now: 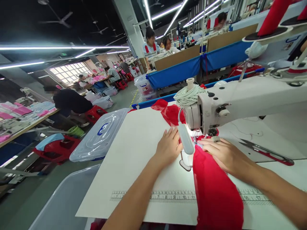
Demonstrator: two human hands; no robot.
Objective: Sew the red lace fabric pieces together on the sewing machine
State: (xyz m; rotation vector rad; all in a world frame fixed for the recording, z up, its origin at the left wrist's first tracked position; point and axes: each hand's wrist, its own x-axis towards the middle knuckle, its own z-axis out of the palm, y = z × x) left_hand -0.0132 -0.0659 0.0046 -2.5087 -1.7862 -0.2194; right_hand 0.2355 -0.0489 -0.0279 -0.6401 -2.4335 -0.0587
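Red fabric [216, 195] runs from the table's front edge up under the needle area of a white sewing machine [242, 102]. More red fabric [169, 111] lies bunched behind the needle. My left hand [169, 145] rests flat with fingers stretched out, left of the needle, its fingertips close to the bunched fabric. On the other side my right hand [222, 153] lies on the red fabric, fingers extended toward the presser foot; its fingertips are partly hidden by the machine head. A small lamp [186, 139] hangs in front of the needle and covers part of the work.
Thread snips [267, 151] lie right of my right hand. A printed ruler [172, 196] crosses the white table [134, 159] near its front edge. Left of the table stand a lidded plastic bin [100, 134] and a red stool [57, 148]. Other people sit at machines beyond.
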